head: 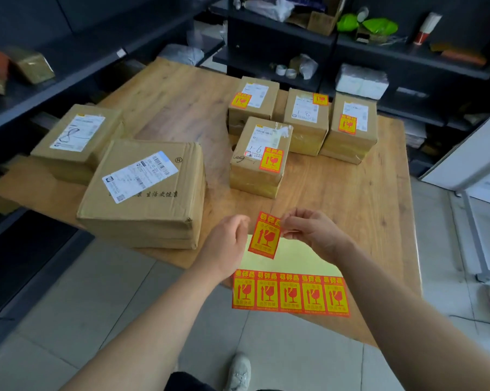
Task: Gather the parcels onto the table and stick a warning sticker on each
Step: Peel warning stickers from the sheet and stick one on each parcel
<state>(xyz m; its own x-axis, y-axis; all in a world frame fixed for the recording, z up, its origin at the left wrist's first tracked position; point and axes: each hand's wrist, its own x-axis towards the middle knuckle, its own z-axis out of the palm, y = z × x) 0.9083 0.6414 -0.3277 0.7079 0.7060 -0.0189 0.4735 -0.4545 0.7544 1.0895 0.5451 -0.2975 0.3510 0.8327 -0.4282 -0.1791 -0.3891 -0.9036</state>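
Note:
My right hand (314, 231) pinches the top right corner of a single red and yellow warning sticker (264, 236), held above the table's near part. My left hand (227, 244) is just left of it, fingers curled, touching the yellow backing of the sticker sheet (290, 293), which lies at the near edge with a row of several stickers. Several small cardboard parcels (259, 156) at the back right each carry a warning sticker. A large parcel (145, 190) and a second one (77, 139) at the left show only shipping labels.
The wooden table (351, 210) stands between dark shelving: a long shelf (69, 66) at left, racks (379, 52) with bags, tape rolls and boxes behind. A white cabinet (472, 159) is at right. Grey floor tiles and my shoe (239, 371) are below.

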